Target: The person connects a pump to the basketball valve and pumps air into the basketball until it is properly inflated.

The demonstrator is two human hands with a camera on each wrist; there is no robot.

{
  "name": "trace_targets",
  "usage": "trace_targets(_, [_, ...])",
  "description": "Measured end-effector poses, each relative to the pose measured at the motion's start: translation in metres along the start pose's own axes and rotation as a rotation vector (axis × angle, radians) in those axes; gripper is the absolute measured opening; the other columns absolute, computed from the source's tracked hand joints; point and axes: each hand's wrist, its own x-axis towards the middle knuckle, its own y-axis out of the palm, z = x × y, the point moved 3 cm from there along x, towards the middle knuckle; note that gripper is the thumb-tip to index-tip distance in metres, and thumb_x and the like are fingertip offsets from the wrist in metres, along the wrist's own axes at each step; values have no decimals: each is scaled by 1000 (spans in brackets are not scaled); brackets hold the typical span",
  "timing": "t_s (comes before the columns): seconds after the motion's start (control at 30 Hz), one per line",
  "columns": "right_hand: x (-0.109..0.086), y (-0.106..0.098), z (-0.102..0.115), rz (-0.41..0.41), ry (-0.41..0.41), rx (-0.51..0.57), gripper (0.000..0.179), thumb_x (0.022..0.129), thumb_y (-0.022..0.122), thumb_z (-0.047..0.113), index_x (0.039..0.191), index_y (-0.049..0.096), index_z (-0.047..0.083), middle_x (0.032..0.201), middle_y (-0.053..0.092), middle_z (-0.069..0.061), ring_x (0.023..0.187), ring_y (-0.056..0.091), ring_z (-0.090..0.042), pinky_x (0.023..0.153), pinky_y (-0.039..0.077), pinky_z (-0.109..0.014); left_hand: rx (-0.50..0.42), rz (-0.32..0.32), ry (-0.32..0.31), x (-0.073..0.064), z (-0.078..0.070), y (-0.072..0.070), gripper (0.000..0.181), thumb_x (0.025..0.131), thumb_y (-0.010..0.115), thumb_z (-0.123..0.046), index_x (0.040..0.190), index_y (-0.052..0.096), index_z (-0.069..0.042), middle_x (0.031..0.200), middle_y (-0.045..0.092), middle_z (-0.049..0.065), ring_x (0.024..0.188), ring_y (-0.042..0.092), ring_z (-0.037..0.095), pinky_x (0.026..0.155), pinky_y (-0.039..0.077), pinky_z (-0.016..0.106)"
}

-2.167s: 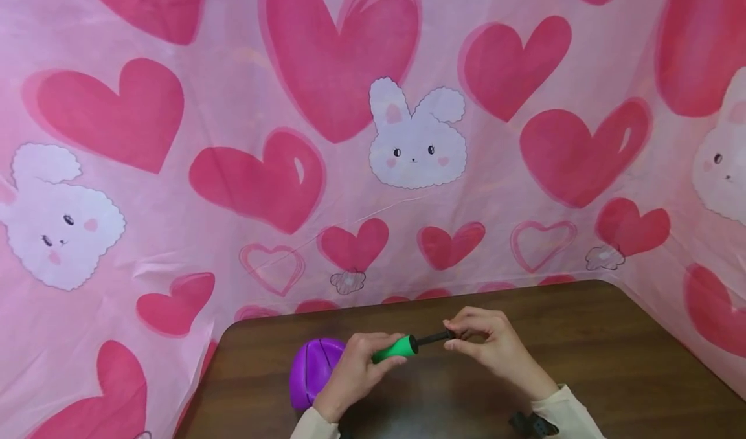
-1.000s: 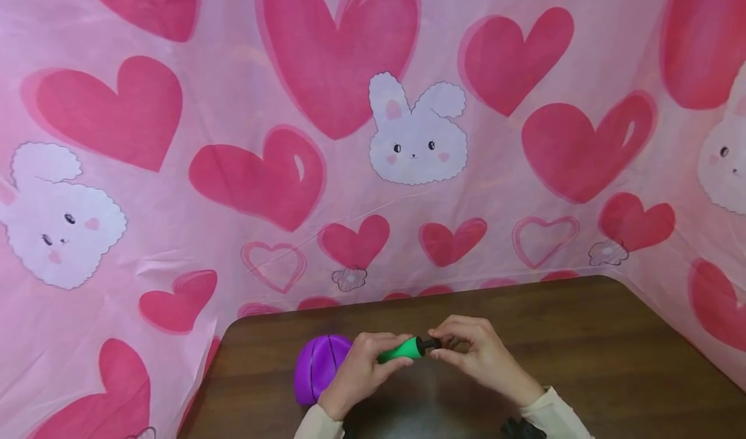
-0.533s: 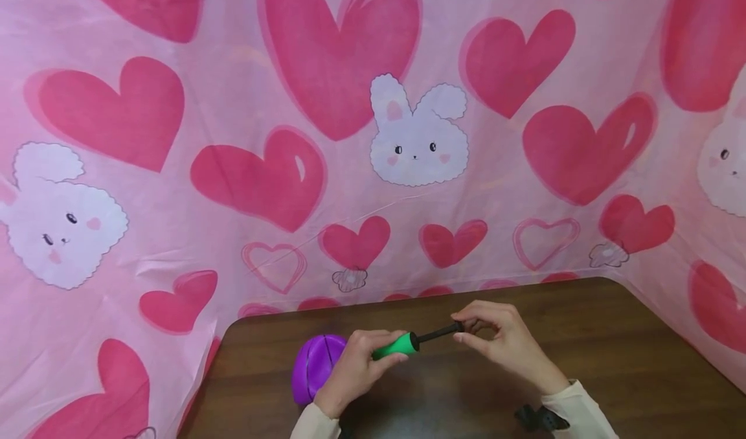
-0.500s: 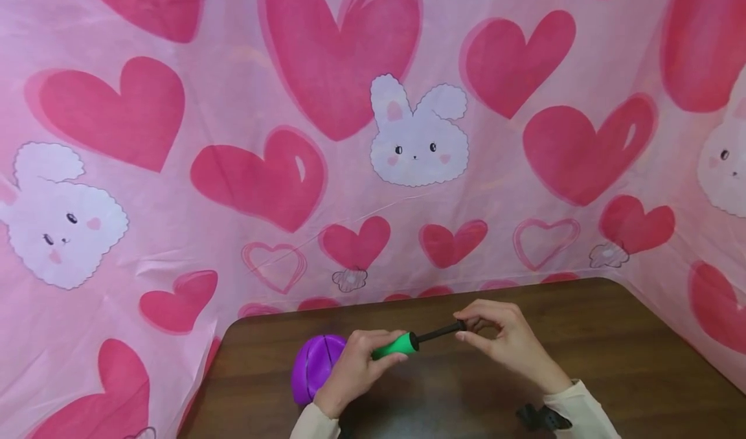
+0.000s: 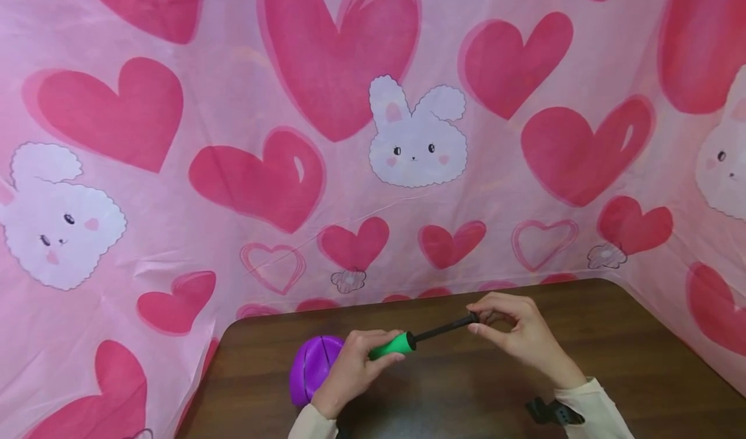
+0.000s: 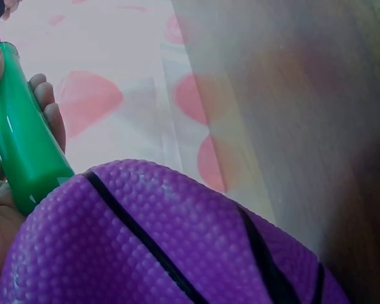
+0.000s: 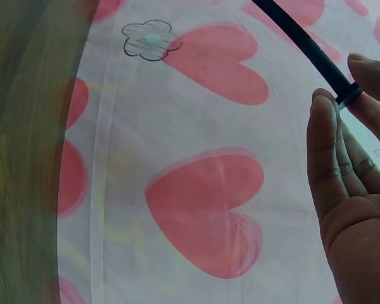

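Note:
A small hand pump with a green barrel [image 5: 394, 346] lies in the grip of my left hand [image 5: 357, 368], fingers and thumb curled round it. Its black rod [image 5: 445, 327] is drawn far out to the right. My right hand [image 5: 521, 332] pinches the black end of that rod between thumb and fingers, as the right wrist view also shows at the rod's flanged tip [image 7: 348, 95]. Against the pump's lower end, in the left wrist view, sits a purple ball [image 6: 145, 234] with black lines and a pebbled skin. It looks dented and partly flat; where pump and ball meet is hidden.
The brown wooden table [image 5: 629, 342] lies beneath both hands. A pink cloth [image 5: 350, 186] printed with hearts and rabbits hangs behind and at both sides. A black strap device [image 5: 550, 412] is at my right wrist.
My right hand pushed the rod almost fully into the green barrel, then pulled it out again, up and to the right. The left hand and the ball have barely moved.

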Motion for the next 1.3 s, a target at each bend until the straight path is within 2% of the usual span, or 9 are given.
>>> trace_targets(0.2, [-1,11,-2,-13,-53,36,41,72,83,-18,105,78,6,88,74,-7,73,69,-6,73,60,-18,5,-6,-20,-1,0,-1,34,93,77,-26,125,77,-14,108,80,-2,89,70,2,78,59,22])
trace_targets(0.37, [-3,25,-5,1,-53,85,39,73,82,-17,105,78,4,87,73,-9,73,68,-8,72,60,-20,10,-24,15,-1,-1,0,34,91,80,-17,124,77,-12,107,80,-1,90,72,3,78,59,21])
trace_targets(0.5, [-7,41,-7,5,-19,112,37,74,85,-12,106,79,5,87,73,-9,72,68,-7,70,61,-21,-4,-19,27,-1,-1,4,33,91,80,-18,123,77,-13,104,80,-1,88,71,2,76,58,19])
trace_targets(0.8, [-17,80,-12,36,18,171,31,78,86,-4,106,79,6,86,71,-11,74,66,-6,65,62,-25,-17,15,-9,-1,-2,9,31,86,85,-16,117,79,-17,101,80,-3,84,67,0,74,56,19])
trace_targets(1.07, [-17,82,-9,54,-24,128,29,79,87,1,106,77,2,87,71,-8,73,67,-9,62,61,-26,-26,-3,-70,1,1,7,27,84,89,-25,108,79,-19,98,80,-4,81,66,0,75,55,22])
trace_targets(1.3, [-15,76,-3,87,-44,83,34,78,89,3,109,77,13,89,73,-6,72,68,-9,61,61,-29,-30,-1,-128,1,0,6,29,79,92,-25,104,77,-18,96,80,-3,81,64,0,76,54,22])
